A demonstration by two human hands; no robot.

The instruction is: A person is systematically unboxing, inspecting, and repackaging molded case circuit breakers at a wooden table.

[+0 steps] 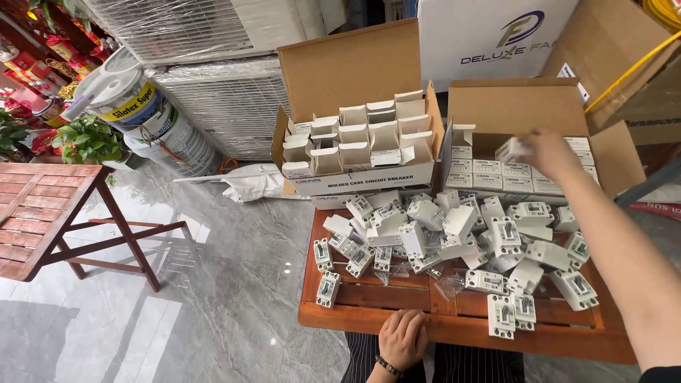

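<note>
Our left hand (402, 339) rests closed on the counter's (454, 323) near edge; our right hand (550, 152) grips a small white box (512, 150) over the open carton (528, 167) at the far right corner, beyond piled breakers (454, 234)

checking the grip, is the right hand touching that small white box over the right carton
Touching. The head view shows the right hand with its fingers closed around one end of the small white box, held above the right carton.

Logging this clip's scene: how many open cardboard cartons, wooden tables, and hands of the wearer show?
Open cardboard cartons: 2, left carton and right carton
Wooden tables: 2, work table and folding table
Hands: 2, left hand and right hand
Total: 6
</note>
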